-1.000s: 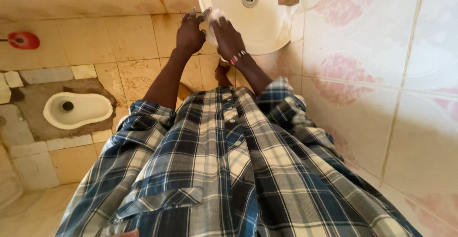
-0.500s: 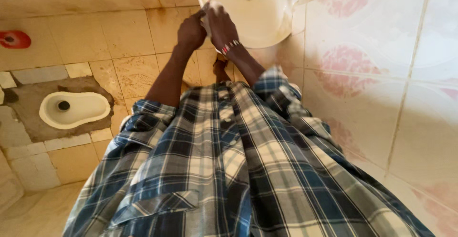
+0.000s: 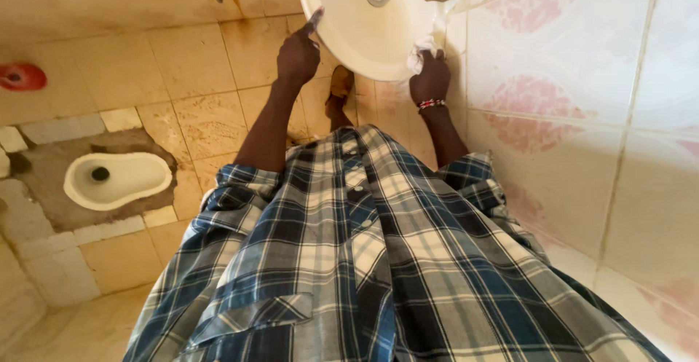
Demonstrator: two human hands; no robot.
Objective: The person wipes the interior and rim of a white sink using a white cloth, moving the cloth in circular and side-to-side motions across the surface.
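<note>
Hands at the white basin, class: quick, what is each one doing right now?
Left hand: resting on the basin rim, holding nothing, a finger stretched out.
Right hand: closed on a white cloth pressed against the basin's edge.

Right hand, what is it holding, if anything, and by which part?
The right hand grips a bunched white cloth, pressed against the rim of the white basin. The left hand holds nothing; it rests on the basin's rim.
</note>
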